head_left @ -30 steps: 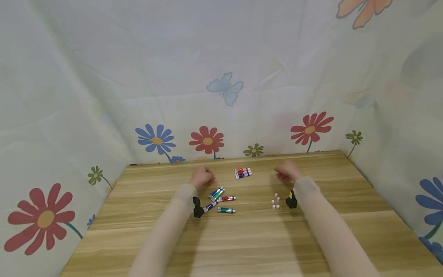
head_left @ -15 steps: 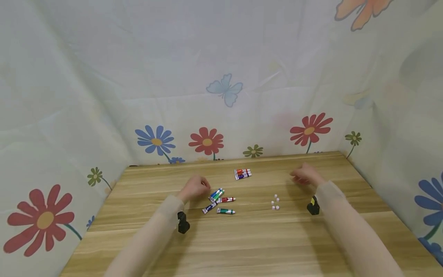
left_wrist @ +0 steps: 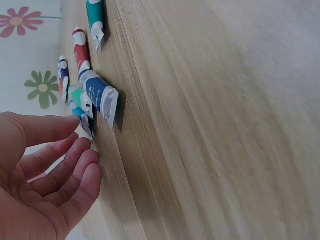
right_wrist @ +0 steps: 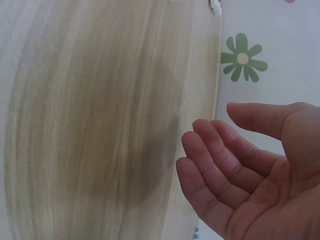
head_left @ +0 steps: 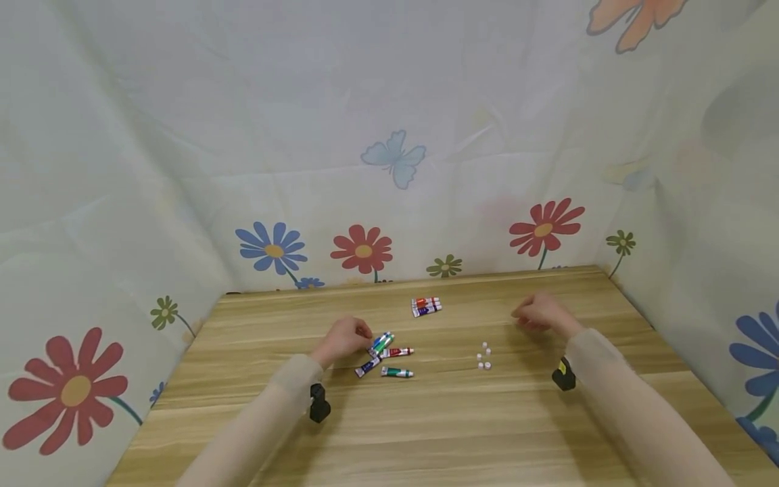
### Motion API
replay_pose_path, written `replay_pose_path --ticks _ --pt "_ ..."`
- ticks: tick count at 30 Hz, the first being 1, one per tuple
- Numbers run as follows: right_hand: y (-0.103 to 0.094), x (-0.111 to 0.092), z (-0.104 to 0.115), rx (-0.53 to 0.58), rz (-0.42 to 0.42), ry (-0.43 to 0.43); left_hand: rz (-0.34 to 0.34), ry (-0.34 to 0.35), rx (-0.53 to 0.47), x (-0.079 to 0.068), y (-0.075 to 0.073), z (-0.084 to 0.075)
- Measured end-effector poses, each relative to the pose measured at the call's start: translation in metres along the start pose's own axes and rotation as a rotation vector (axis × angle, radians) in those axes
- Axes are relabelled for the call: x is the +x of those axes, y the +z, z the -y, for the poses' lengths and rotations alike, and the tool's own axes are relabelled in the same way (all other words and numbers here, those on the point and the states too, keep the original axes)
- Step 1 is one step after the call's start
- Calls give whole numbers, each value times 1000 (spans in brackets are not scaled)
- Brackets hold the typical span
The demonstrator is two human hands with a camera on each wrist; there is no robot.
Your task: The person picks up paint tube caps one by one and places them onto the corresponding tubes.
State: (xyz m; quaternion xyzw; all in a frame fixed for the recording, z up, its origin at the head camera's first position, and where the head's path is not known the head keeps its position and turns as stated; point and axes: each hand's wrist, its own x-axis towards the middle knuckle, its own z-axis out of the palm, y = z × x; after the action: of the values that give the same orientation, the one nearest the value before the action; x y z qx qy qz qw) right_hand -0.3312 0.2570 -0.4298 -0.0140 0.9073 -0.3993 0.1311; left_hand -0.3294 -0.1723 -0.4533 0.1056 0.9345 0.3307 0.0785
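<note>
My left hand (head_left: 343, 337) is at the left end of a small group of paint tubes, its fingertips right by the blue paint tube (head_left: 380, 339). In the left wrist view its thumb and loosely curled fingers stand apart near the crimped end of that tube (left_wrist: 84, 120). A green tube (head_left: 386, 344) lies against the blue one. A red tube (head_left: 399, 352) and a dark blue tube (left_wrist: 100, 95) touch end to end below. Nearer me lies a teal tube (head_left: 397, 373). My right hand (head_left: 541, 312) holds nothing over the table's right side, fingers relaxed.
Several small white caps (head_left: 487, 365) are scattered right of centre. Toward the back, a few tubes with orange, red and purple labels (head_left: 426, 306) lie side by side. A flower-patterned cloth (head_left: 487, 203) hangs behind the wooden table (head_left: 450, 426).
My left hand first drew back leftward and nearer, then moved in to the blue tube. My right hand moved right, away from the white caps. The tubes and caps stayed put.
</note>
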Motion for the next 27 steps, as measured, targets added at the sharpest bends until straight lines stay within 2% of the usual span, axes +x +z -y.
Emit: replay_pose_path --ticks 9,17,27 --pt "9 1 1 -40 23 -47 -1 43 41 4 7 -2" --pt "17 3 4 -61 37 -150 19 58 84 8 11 -8" --pt "33 -2 22 -116 81 -176 30 77 129 4 13 -11"
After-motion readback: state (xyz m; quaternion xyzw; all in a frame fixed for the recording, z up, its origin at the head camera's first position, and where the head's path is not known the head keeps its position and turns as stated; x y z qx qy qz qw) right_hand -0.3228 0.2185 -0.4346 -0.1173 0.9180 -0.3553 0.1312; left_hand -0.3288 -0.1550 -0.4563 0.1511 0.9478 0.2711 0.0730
